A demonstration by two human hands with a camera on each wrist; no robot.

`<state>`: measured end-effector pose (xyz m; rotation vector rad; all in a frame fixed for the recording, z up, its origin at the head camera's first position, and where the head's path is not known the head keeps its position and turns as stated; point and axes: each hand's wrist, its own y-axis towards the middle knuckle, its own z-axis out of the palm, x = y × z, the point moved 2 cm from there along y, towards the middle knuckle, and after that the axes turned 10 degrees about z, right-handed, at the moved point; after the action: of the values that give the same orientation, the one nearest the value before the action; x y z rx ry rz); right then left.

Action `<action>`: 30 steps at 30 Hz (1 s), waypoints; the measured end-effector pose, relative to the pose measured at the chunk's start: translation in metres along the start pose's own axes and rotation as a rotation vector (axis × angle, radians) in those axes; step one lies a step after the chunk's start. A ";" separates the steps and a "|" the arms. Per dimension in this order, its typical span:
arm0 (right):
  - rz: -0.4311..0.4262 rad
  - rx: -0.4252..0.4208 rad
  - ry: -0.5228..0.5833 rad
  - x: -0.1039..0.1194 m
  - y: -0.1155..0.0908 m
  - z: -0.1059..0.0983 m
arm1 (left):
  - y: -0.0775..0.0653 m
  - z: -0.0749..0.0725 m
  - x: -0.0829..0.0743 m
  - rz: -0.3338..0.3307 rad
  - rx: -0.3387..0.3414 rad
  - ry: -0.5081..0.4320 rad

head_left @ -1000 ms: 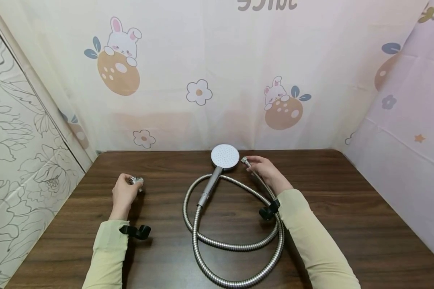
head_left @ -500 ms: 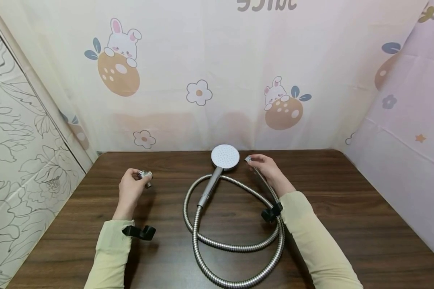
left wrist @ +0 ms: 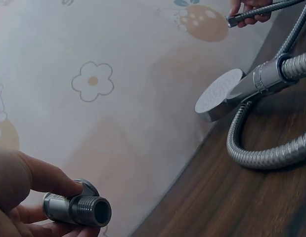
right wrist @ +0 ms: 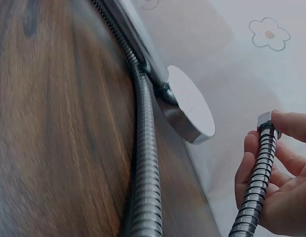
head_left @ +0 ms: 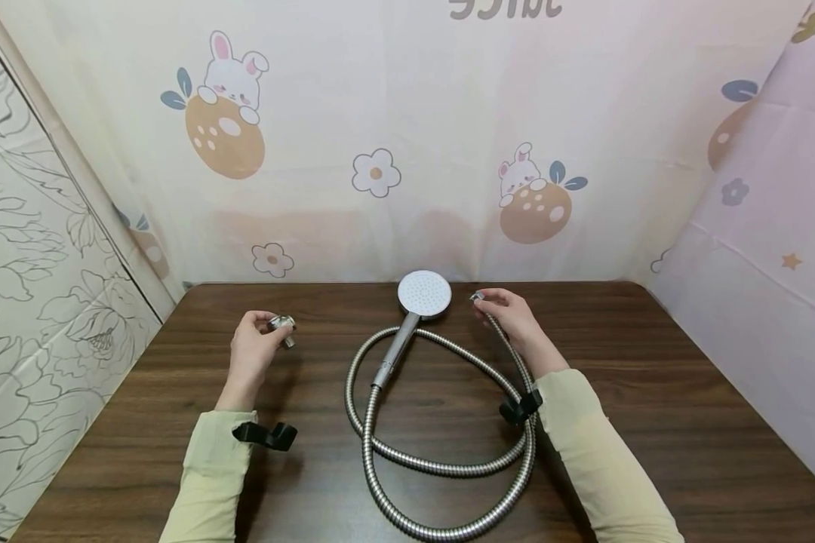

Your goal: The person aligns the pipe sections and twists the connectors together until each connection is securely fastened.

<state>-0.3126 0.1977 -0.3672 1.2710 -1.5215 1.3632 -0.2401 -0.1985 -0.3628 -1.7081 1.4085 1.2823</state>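
Note:
In the head view my left hand [head_left: 254, 343] pinches a small chrome threaded pipe fitting [head_left: 281, 324] above the left of the table. The left wrist view shows the fitting's threaded outlet [left wrist: 96, 211] facing the camera, thumb on top and fingers beneath. My right hand [head_left: 516, 324] grips the free end of a metal shower hose [head_left: 441, 532]. Its hex nut [right wrist: 265, 118] sticks up between thumb and fingers in the right wrist view. Between both hands lies a handheld shower head [head_left: 424, 294], white spray face up, its grey handle joined to the hose's other end.
The hose loops over the middle of the brown wooden table [head_left: 652, 422]. A printed curtain [head_left: 380, 90] hangs right behind the table's back edge. Black camera mounts [head_left: 265, 435] sit on both wrists.
My left hand has moved right and slightly away with the fitting. My right hand has drifted slightly right, turning the hose nut more upright. The shower head stays put.

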 end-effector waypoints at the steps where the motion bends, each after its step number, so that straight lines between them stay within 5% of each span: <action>1: -0.009 -0.004 0.001 0.001 -0.002 0.000 | 0.000 0.001 -0.002 0.005 0.011 -0.005; 12: -0.067 -0.063 0.017 0.003 -0.014 0.007 | -0.002 0.010 -0.014 0.043 0.070 -0.046; 30: -0.153 -0.115 -0.002 0.014 -0.028 0.016 | -0.003 0.035 -0.033 0.063 0.141 -0.249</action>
<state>-0.2877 0.1803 -0.3492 1.2883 -1.4509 1.1607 -0.2474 -0.1539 -0.3456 -1.3697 1.3785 1.3442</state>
